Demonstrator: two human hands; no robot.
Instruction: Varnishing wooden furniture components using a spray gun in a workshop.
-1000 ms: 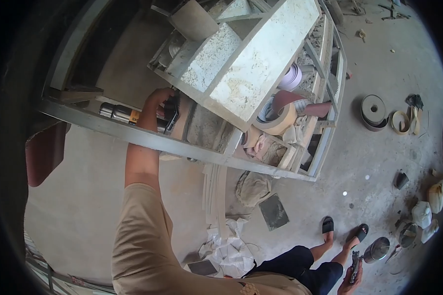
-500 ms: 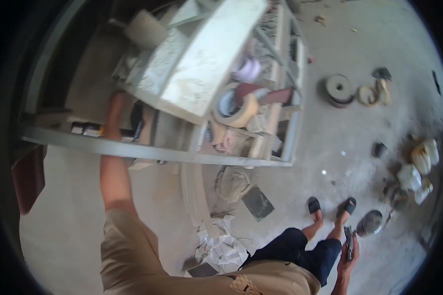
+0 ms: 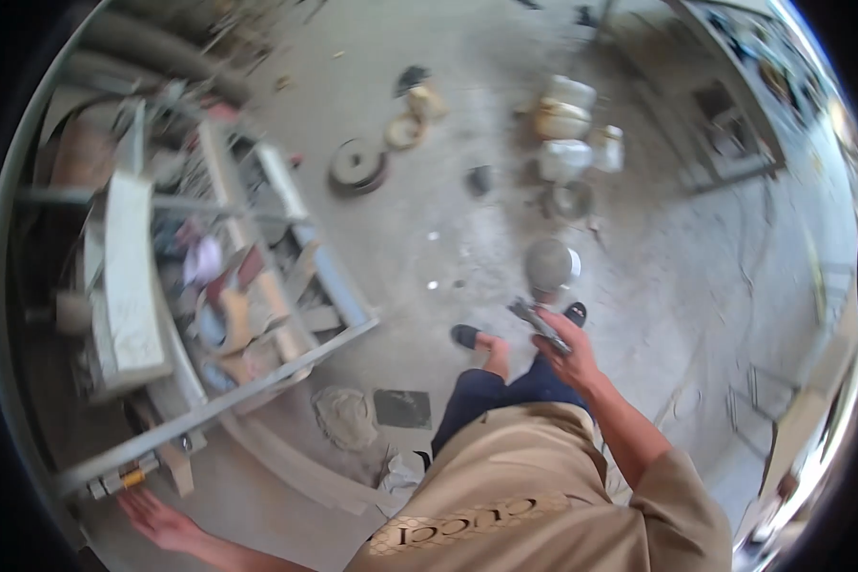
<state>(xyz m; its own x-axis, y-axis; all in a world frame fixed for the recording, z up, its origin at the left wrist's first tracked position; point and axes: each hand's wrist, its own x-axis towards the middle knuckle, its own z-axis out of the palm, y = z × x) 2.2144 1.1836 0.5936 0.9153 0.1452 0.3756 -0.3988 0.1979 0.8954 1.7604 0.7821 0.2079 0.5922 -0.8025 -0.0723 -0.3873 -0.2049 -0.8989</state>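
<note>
Just past the left hand (image 3: 160, 522), a grey metal rack (image 3: 257, 379) ran across with its near rail; farther up from those fingers it held a long pale board (image 3: 132, 276), an orange-tan abrasive roll (image 3: 236, 322) and a lilac roll (image 3: 201, 259). To their right lay long pale strips (image 3: 296, 467), then a crumpled sack (image 3: 345, 419) and a dark flat slab (image 3: 402, 408).

The left fingers were loosely opened out, a silver-and-yellow cylindrical tool (image 3: 126, 476) just beyond their tips, next to the rail; whether they touched it could not be told. The right hand (image 3: 564, 345) had its fingers wrapped round a dark grey metallic tool (image 3: 538, 324), tilted, one end jutting up-left beyond them.

Past the right fingers stood a round metal container (image 3: 549, 265), and farther off, bulky white bags (image 3: 566, 160) and a coiled grey belt roll (image 3: 357, 164), all on a stained grey floor (image 3: 448, 224).
</note>
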